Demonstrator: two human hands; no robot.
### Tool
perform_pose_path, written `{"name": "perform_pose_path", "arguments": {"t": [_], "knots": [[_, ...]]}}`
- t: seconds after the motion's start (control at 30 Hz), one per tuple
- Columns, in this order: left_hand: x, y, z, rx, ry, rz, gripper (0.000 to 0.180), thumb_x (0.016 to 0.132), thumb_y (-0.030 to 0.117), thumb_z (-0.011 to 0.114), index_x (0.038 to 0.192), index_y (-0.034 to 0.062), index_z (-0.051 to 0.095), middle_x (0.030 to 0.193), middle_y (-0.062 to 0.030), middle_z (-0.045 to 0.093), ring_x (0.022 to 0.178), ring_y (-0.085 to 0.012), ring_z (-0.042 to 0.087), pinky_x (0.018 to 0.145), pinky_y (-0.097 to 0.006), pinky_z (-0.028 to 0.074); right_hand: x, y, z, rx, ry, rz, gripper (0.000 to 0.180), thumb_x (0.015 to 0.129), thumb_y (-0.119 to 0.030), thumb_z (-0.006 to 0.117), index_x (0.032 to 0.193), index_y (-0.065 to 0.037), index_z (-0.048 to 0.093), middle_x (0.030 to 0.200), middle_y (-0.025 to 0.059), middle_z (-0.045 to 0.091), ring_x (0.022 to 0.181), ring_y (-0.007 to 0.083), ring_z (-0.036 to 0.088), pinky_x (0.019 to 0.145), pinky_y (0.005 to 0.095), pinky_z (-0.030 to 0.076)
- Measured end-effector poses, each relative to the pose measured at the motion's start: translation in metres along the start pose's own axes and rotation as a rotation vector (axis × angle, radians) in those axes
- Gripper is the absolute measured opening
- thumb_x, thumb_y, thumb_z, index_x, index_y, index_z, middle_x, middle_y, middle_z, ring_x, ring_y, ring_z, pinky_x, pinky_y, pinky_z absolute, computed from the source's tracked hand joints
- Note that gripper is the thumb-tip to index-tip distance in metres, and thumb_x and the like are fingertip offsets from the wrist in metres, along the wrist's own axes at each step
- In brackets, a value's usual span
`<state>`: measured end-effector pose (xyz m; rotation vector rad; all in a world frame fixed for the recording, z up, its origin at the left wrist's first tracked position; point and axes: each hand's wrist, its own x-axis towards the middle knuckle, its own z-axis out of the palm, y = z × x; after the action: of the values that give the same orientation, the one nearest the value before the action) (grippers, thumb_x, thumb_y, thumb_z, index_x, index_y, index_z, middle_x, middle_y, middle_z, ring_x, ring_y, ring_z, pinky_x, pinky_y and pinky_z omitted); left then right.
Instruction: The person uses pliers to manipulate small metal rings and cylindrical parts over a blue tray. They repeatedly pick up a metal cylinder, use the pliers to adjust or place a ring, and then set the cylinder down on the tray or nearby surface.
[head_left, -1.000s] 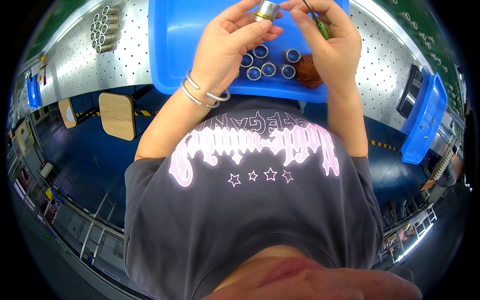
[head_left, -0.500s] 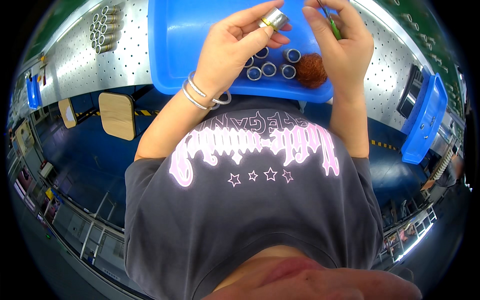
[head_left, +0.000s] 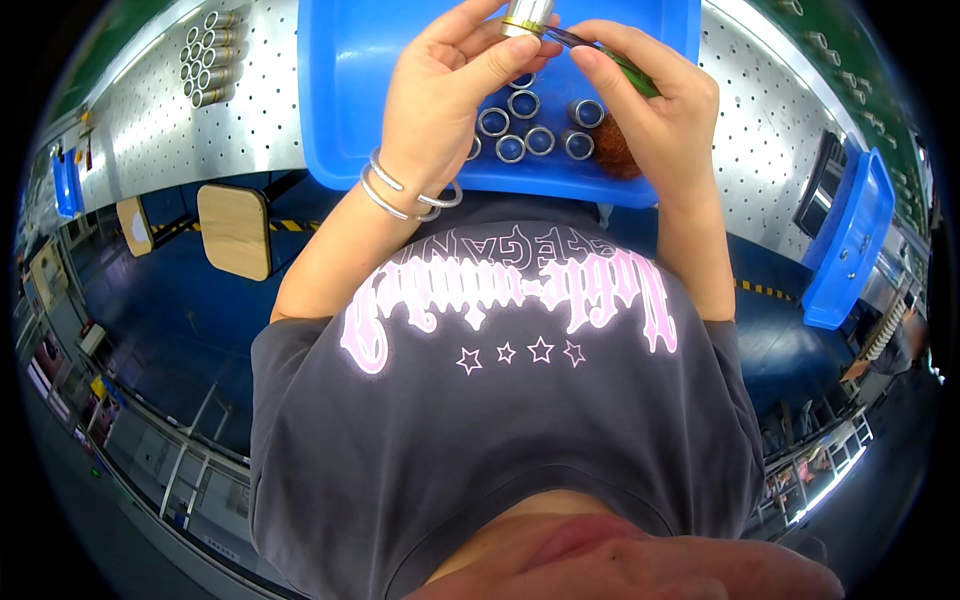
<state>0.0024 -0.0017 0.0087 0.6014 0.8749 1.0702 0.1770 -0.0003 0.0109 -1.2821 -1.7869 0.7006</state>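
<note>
Between the fingers and thumb of my left hand point(head_left: 450, 70) is a short silver metal sleeve point(head_left: 528, 14) with a yellow band around its lower part. My right hand point(head_left: 660, 95) grips a slim green-handled tool point(head_left: 632, 76) with a thin dark metal tip. That tip meets the sleeve at the yellow band, on its right side. Both hands are over a blue plastic tray point(head_left: 340, 130). Below them in the tray stand several similar metal sleeves point(head_left: 540, 140). A reddish-brown ball of fibrous scouring material point(head_left: 612, 150) sits beside these, partly covered by my right hand.
The tray rests on a perforated metal bench point(head_left: 260, 130). At the far left a block of metal sleeves point(head_left: 208, 58) lies on it. A second blue tray point(head_left: 850, 245) is at the right, beside a dark flat object point(head_left: 822, 180). Wooden-topped stools point(head_left: 233, 230) stand at the left.
My right hand has moved left and brought the tool's tip to the sleeve. My left hand has shifted slightly left and turned the sleeve more upright.
</note>
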Motion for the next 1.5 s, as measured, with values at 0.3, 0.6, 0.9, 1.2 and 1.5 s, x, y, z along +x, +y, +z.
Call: {"name": "perform_pose_path", "arguments": {"t": [0.3,0.6,0.9,1.2,1.5], "knots": [[0.000,-0.005,-0.005,0.007,-0.041,0.055,0.053,0.087,0.002,0.059,0.136,-0.0019,0.038,0.113,-0.0125,0.060,0.099,-0.0168,0.059,0.090,-0.028,0.047,0.002,-0.001,0.002,0.003,0.001,-0.034,0.017,0.080,-0.022,0.069,0.088,-0.007,0.071,0.082,0.0057,0.070,0.070,0.0190,0.067,0.061,0.0252,0.050],[-0.001,-0.007,-0.005,0.005,-0.047,0.045,0.053,0.086,0.001,0.059,0.136,-0.0015,0.039,0.113,-0.0125,0.060,0.100,-0.0172,0.059,0.089,-0.028,0.047,-0.001,-0.002,-0.001,0.029,-0.002,-0.038,0.013,0.083,-0.010,0.067,0.092,0.000,0.069,0.078,0.0039,0.068,0.067,0.0066,0.058,0.060,0.0190,0.045],[-0.001,-0.010,-0.004,0.481,-0.085,0.347,0.043,0.082,-0.005,0.061,0.124,-0.0010,0.053,0.111,-0.0141,0.058,0.094,-0.0165,0.063,0.085,-0.027,0.052,-0.004,-0.005,0.003,0.374,0.039,0.264,0.025,0.082,-0.005,0.067,0.104,0.001,0.058,0.093,0.0028,0.061,0.079,0.0082,0.053,0.071,0.0214,0.045],[-0.003,-0.001,-0.009,0.285,-0.185,0.117,0.045,0.085,0.002,0.060,0.128,-0.0016,0.048,0.113,-0.0111,0.058,0.096,-0.0164,0.062,0.085,-0.028,0.052,0.006,0.016,0.005,0.680,-0.158,0.273,0.017,0.085,-0.012,0.066,0.097,0.001,0.064,0.088,0.0024,0.065,0.084,0.0062,0.058,0.071,0.0187,0.043],[0.003,0.004,-0.017,-0.044,-0.286,-0.086,0.044,0.093,0.018,0.047,0.130,-0.0072,0.044,0.108,-0.0125,0.061,0.094,-0.0172,0.062,0.083,-0.028,0.051,0.006,0.006,0.001,0.629,-0.161,0.254,0.017,0.084,-0.007,0.066,0.099,0.001,0.065,0.090,0.0030,0.066,0.086,0.0081,0.059,0.077,0.0197,0.045]]}}
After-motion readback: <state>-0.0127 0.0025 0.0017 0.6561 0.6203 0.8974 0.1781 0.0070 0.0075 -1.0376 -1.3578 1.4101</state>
